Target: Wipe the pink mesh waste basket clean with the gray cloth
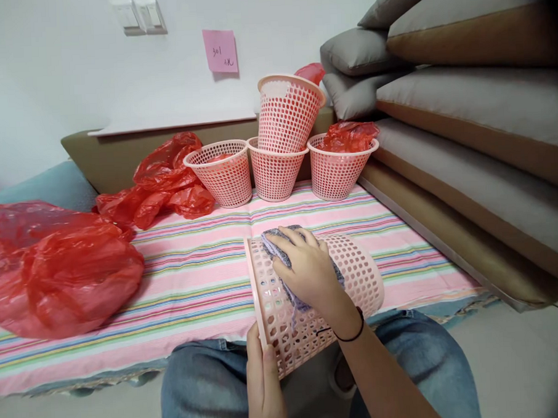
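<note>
A pink perforated plastic basket lies on its side at the front edge of the striped cloth, its rim facing left. My left hand grips that rim from below, thumb outside. My right hand presses a grey and purple cleaning cloth flat against the basket's upper side, fingers curved over the cloth. Much of the cloth is hidden beneath the palm. A dark band circles my right wrist.
Pink baskets stand in a row at the back, one stacked tilted inside another. Red plastic bags lie crumpled at left, and one fills the right basket. Grey cushions pile up at right. A striped cloth covers the seat.
</note>
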The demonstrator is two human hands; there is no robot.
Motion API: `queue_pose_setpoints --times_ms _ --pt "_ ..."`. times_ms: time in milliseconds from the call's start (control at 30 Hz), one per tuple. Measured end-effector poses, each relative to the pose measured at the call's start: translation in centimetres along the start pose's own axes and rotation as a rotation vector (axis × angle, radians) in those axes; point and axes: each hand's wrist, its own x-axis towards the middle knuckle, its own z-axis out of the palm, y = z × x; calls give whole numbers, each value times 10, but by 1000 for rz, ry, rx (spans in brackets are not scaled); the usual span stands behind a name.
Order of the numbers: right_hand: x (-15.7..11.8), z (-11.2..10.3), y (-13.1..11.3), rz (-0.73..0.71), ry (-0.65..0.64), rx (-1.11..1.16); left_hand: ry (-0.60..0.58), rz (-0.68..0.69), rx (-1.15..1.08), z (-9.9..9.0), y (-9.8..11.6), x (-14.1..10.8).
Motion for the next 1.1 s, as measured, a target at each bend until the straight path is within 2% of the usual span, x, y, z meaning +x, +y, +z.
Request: queue_pose_setpoints --times_ms 300,433,600,767,933,1100 --pt "-21 5 -15 -103 48 1 61 52 -4 2 -8 15" --pt "-28 7 -24 -100 66 -5 40 38 -14 1 -7 18" --pt "-16 7 -25 -82 47 -2 19 12 25 -2 -6 15" --pt "2 2 -20 -44 -8 5 23 -13 23 -5 -14 11" --pt "13 -3 -11 -14 -93 50 86 -28 -93 2 -11 4" --pt "18 -5 6 20 -114 68 68 -69 -154 9 -4 -2"
